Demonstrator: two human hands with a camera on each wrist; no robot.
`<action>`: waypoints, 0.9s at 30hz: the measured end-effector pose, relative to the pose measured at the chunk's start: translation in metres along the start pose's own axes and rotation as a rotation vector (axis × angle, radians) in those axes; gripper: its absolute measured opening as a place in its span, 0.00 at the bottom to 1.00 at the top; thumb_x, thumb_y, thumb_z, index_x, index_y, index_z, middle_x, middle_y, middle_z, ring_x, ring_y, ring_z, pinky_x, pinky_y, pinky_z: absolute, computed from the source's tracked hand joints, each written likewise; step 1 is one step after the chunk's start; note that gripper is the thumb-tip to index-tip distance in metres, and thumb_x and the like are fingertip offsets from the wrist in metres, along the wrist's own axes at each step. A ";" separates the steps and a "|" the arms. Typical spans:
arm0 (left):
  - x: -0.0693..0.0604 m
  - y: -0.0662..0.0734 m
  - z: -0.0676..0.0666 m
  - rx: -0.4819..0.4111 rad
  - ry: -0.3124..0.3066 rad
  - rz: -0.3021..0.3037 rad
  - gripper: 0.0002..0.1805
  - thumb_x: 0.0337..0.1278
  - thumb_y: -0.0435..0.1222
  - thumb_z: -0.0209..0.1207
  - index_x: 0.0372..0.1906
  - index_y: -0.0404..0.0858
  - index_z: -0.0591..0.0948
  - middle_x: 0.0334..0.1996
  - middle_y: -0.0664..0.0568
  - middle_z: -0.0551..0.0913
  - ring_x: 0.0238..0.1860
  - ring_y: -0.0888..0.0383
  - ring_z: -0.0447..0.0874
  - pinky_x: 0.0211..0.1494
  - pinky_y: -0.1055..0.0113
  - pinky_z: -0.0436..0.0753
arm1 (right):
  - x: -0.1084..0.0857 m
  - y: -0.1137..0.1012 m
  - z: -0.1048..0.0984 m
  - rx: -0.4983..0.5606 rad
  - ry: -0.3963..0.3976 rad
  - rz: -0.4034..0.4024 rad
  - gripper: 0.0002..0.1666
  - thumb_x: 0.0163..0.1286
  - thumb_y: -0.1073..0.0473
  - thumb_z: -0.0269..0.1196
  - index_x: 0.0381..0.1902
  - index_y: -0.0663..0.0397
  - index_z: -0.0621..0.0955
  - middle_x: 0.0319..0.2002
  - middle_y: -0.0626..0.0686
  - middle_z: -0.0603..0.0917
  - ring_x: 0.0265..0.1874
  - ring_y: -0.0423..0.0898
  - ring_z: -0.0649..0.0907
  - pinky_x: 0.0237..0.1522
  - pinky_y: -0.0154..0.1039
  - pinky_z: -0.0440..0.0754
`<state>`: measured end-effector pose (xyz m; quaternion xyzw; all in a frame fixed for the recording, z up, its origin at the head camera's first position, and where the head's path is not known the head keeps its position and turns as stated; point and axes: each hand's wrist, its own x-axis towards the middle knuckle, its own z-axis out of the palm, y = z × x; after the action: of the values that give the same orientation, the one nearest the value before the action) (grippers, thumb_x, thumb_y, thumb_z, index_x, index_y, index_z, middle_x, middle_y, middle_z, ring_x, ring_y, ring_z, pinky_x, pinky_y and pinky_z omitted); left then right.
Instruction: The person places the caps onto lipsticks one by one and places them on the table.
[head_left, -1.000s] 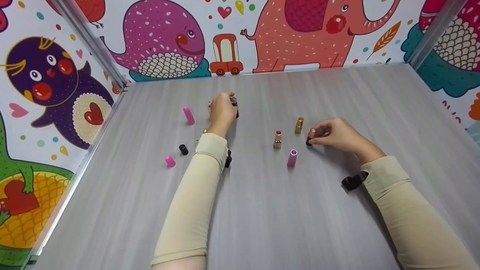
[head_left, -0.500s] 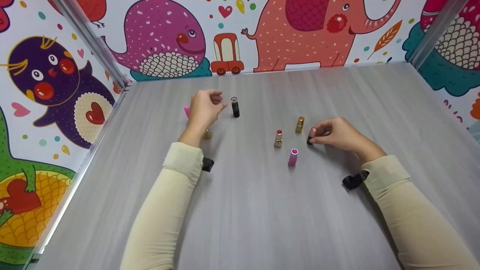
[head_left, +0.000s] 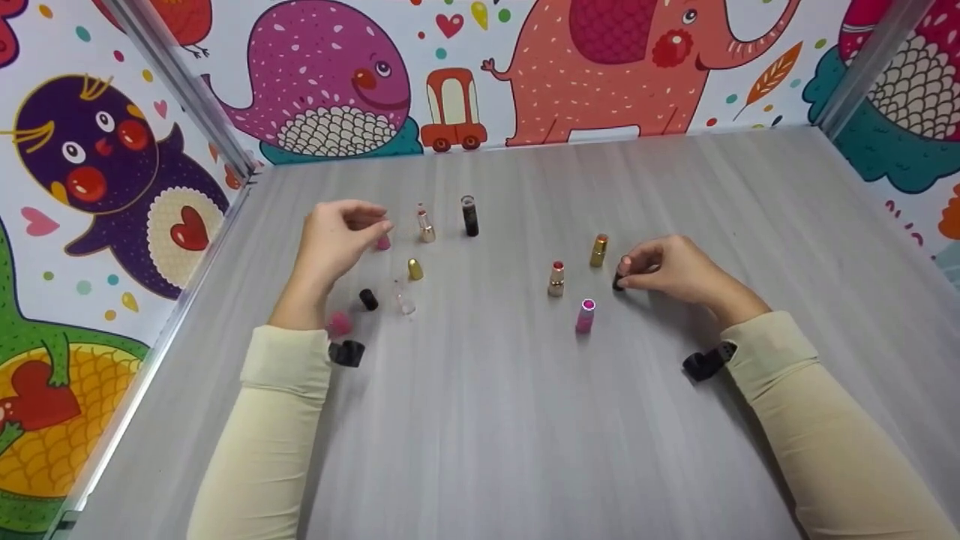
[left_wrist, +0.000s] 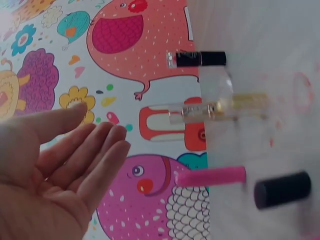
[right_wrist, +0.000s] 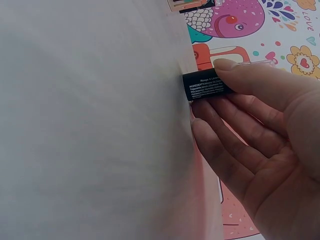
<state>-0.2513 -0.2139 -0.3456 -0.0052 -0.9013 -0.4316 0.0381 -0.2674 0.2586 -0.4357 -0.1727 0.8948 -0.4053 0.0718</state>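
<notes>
My left hand (head_left: 334, 240) hovers at the left with its fingers loosely extended; in the left wrist view its palm holds nothing. Just beyond its fingertips stands a pink tube (left_wrist: 212, 176), mostly hidden in the head view. Nearby, a slim gold-based lipstick (head_left: 426, 225) and a black tube with a clear top (head_left: 469, 216) stand upright. With thumb and fingers, my right hand (head_left: 675, 270) pinches a black lipstick tube (right_wrist: 202, 84) at the table. Beside that hand stand a gold lipstick (head_left: 598, 250), a red lipstick (head_left: 556, 279) and a magenta lipstick (head_left: 585, 316).
Loose caps are grouped near the left wrist: a gold cap (head_left: 415, 270), a clear cap (head_left: 405, 300), a black cap (head_left: 367, 300) and a pink cap (head_left: 340, 324). Cartoon-printed panels (head_left: 360, 82) border the grey table (head_left: 510, 420) at the back and sides.
My left hand has moved left and nearer to me, away from the clear-topped black tube, uncovering the gold-based lipstick and several caps. The right hand has stayed in place on its black lipstick tube.
</notes>
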 end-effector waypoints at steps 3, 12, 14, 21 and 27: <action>-0.003 -0.014 -0.007 0.004 -0.055 -0.011 0.17 0.72 0.38 0.69 0.58 0.33 0.88 0.54 0.40 0.89 0.53 0.50 0.85 0.57 0.60 0.82 | 0.000 0.001 0.000 -0.008 0.010 -0.004 0.08 0.64 0.64 0.78 0.38 0.60 0.89 0.36 0.52 0.90 0.35 0.39 0.82 0.39 0.27 0.77; -0.005 -0.075 -0.025 -0.043 -0.211 -0.068 0.23 0.68 0.39 0.72 0.62 0.31 0.85 0.57 0.40 0.88 0.55 0.55 0.86 0.61 0.66 0.81 | 0.000 0.001 0.002 0.003 0.011 0.000 0.08 0.64 0.65 0.78 0.38 0.60 0.89 0.36 0.51 0.89 0.34 0.38 0.82 0.38 0.27 0.77; -0.005 -0.088 -0.029 -0.063 -0.239 -0.046 0.24 0.67 0.38 0.73 0.62 0.30 0.85 0.58 0.39 0.88 0.54 0.58 0.87 0.57 0.73 0.82 | 0.000 0.000 0.003 0.006 0.007 0.006 0.08 0.65 0.64 0.78 0.38 0.59 0.89 0.36 0.51 0.90 0.35 0.39 0.82 0.39 0.27 0.77; -0.008 -0.111 -0.031 -0.019 -0.372 -0.009 0.29 0.63 0.39 0.76 0.65 0.31 0.84 0.60 0.38 0.87 0.57 0.49 0.86 0.54 0.75 0.81 | 0.000 -0.002 0.001 -0.006 0.002 0.008 0.08 0.65 0.62 0.78 0.39 0.58 0.89 0.37 0.52 0.90 0.36 0.41 0.82 0.39 0.26 0.77; -0.005 -0.111 -0.021 0.076 -0.419 -0.013 0.27 0.61 0.40 0.77 0.62 0.32 0.86 0.57 0.39 0.87 0.56 0.46 0.83 0.56 0.68 0.81 | 0.000 -0.001 0.001 -0.002 -0.002 0.001 0.10 0.65 0.60 0.79 0.40 0.58 0.89 0.38 0.51 0.90 0.35 0.39 0.82 0.38 0.26 0.77</action>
<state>-0.2497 -0.2997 -0.4195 -0.0877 -0.9052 -0.3869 -0.1527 -0.2673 0.2576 -0.4358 -0.1729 0.8952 -0.4042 0.0729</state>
